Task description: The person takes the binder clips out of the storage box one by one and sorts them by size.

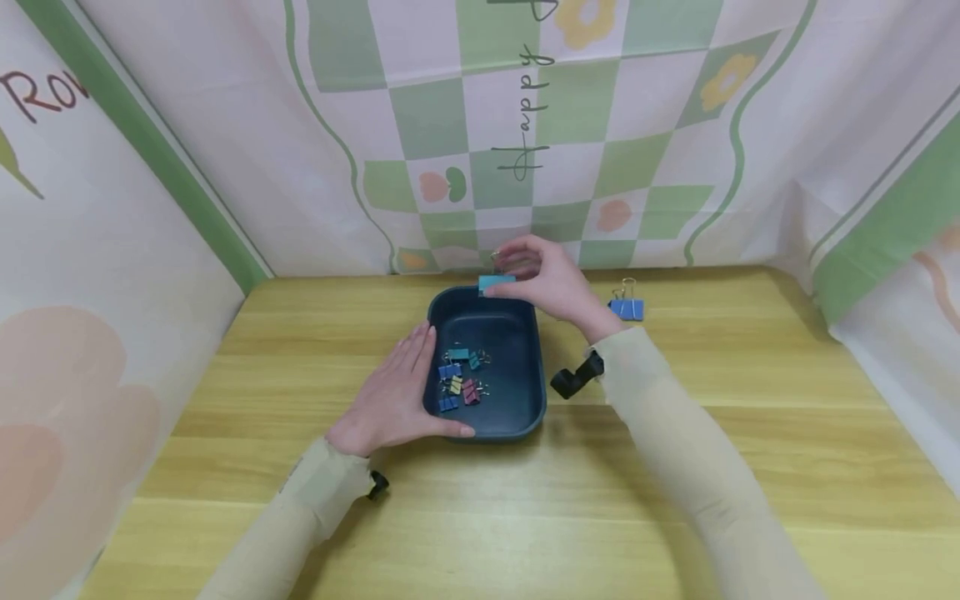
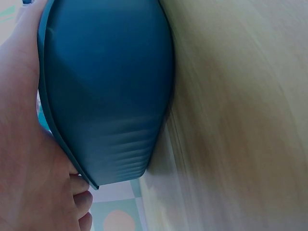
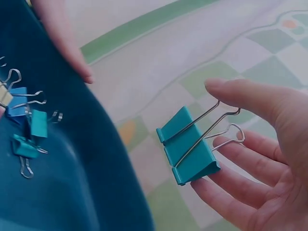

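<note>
Now the right hand grips a teal clip by the tray's far edge; the left hand, fingers straight, touches its left edge

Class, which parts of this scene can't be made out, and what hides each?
Head view: the left rim of the dark blue plastic tray, partly covered by the left hand.
Left wrist view: most of what the tray holds, behind its outer wall.
Right wrist view: part of the small pale yellow binder clip, cut off by the left edge.
</note>
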A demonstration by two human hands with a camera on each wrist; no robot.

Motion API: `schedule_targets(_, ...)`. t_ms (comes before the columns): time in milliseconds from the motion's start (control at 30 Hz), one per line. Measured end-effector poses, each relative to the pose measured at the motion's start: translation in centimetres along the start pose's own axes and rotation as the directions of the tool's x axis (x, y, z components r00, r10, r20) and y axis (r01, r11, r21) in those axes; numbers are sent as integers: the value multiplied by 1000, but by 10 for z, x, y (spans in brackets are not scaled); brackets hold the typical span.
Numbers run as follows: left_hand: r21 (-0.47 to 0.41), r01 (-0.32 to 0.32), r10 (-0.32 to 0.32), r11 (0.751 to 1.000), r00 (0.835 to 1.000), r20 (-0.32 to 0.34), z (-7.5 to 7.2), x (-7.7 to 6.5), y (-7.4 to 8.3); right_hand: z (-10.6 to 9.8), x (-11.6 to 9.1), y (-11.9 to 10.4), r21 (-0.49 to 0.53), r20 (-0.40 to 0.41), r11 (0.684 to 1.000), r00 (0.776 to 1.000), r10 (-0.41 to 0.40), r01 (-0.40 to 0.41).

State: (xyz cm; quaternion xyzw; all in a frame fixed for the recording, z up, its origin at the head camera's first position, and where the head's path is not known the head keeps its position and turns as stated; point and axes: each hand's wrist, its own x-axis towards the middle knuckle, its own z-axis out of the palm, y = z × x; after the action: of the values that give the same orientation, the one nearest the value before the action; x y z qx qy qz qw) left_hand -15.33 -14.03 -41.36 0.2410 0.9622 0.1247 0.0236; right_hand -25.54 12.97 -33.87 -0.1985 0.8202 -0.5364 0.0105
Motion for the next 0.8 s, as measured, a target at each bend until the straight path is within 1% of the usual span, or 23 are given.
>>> schedule_targets(233,4,5,-5,1000,1000,8,0,0,0,-23,-9,-5,48,-27,999,999,24,-23)
schedule_targets(567,5,-6,6,1000,1000,3,1,-1,0,-53,-21,4,68,-89,997,995,37,-31)
schedule_targets(800,6,-8,8,1000,1000,1,1,0,0,-72,-30,7,77,-139,995,987,80,-69)
